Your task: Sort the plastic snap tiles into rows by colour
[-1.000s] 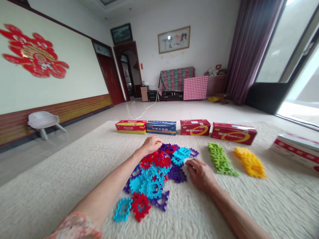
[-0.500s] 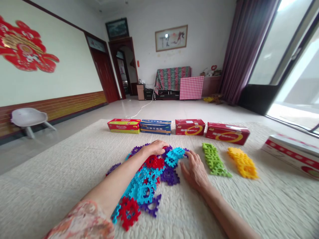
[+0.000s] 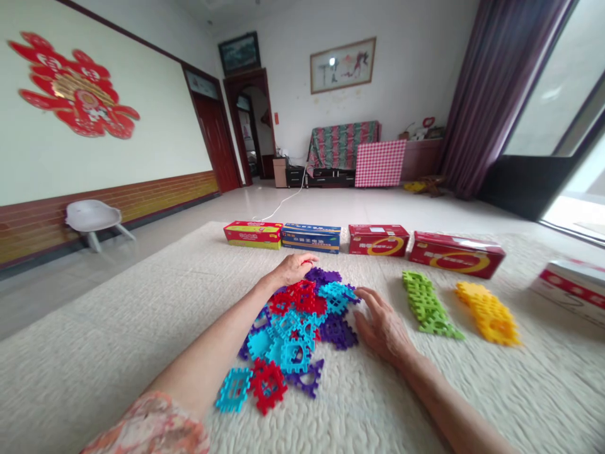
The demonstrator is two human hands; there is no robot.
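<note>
A loose pile of notched plastic building tiles lies on the quilted mat, with a red tile [image 3: 302,295], light-blue tile [image 3: 295,355] and purple tile [image 3: 339,331] among them. At the pile's far edge, my left hand [image 3: 293,270] has its fingers curled down, and a bit of red plastic shows under them; most of that tile is hidden. My right hand [image 3: 384,325] rests at the pile's right side, fingers apart, its fingertips close to a light-blue tile and a purple one. To its right are grouped green tiles [image 3: 428,302] and yellow tiles [image 3: 488,312].
Across the mat's far side stand a red-and-yellow box [image 3: 254,235], a blue box [image 3: 311,238] and two dark red boxes [image 3: 378,240]. A white-and-red carton [image 3: 570,293] sits at the right. Beyond the mat's left edge is a small white chair [image 3: 94,217].
The view has swung left, so things appear further right. Against the pile, my left hand has moved left and outward with a bit of red. My right hand stays beside the pile.
</note>
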